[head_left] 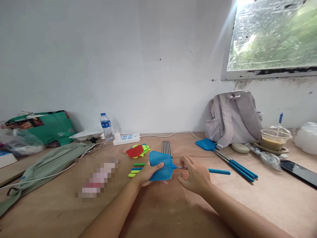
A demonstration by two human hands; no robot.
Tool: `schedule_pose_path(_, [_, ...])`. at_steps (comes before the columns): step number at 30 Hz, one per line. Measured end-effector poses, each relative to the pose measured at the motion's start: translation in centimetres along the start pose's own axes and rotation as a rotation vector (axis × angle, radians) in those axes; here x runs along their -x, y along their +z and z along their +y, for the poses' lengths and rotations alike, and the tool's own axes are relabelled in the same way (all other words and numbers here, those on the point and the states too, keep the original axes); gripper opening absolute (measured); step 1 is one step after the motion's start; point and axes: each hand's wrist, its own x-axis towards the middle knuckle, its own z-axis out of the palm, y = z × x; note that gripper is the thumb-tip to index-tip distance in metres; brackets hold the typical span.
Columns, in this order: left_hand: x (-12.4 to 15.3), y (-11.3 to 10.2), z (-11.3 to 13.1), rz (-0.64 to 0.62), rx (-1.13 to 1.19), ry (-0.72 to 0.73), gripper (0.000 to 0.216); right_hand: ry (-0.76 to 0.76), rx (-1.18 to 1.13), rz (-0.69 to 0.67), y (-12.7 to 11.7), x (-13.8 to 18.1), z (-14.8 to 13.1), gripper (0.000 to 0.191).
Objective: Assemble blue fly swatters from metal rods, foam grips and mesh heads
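A blue fly swatter [158, 162] lies nearly level in front of me. My left hand [148, 173] grips its mesh head, thumb on top and fingers underneath. Around its metal shaft, my right hand [195, 173] has its thumb and forefinger parted; the palm hides part of the shaft, and the blue handle [219, 171] comes out beyond it. Left of the swatter are loose green [139, 164], blue and yellow [134, 172] handles, partly covered by my left hand. Metal rods [166, 148] lie side by side behind the head. Red and yellow swatter heads [135, 151] form a pile.
At right lie other blue swatters [230, 161], a grey backpack [230, 119], a drink cup [273, 138] and a dark phone [299, 173]. A water bottle [106, 127], power strip [126, 138], green bag [49, 127] and grey-green cloth bag [49, 163] sit leftward. A white cable crosses the table.
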Motion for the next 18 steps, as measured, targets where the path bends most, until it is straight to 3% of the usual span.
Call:
schedule_pose_path(5, [0.1,0.1,0.2,0.043,-0.002,-0.005,0.051,-0.007,-0.034,0.048,-0.3,-0.5,0.2,0.014])
schedule_pose_path(8, [0.2,-0.1,0.3,0.101,-0.012,0.072,0.05,-0.1,-0.063,0.073,-0.5,-1.0,1.1,0.013])
schedule_pose_path(13, [0.1,-1.0,0.4,0.092,0.017,0.196,0.047,-0.258,-0.117,-0.027,-0.7,-1.8,3.8,0.017])
schedule_pose_path(18, [-1.0,-2.0,0.7,0.125,0.183,0.281,0.037,-0.078,-0.128,-0.053,-0.8,-1.8,6.7,0.012])
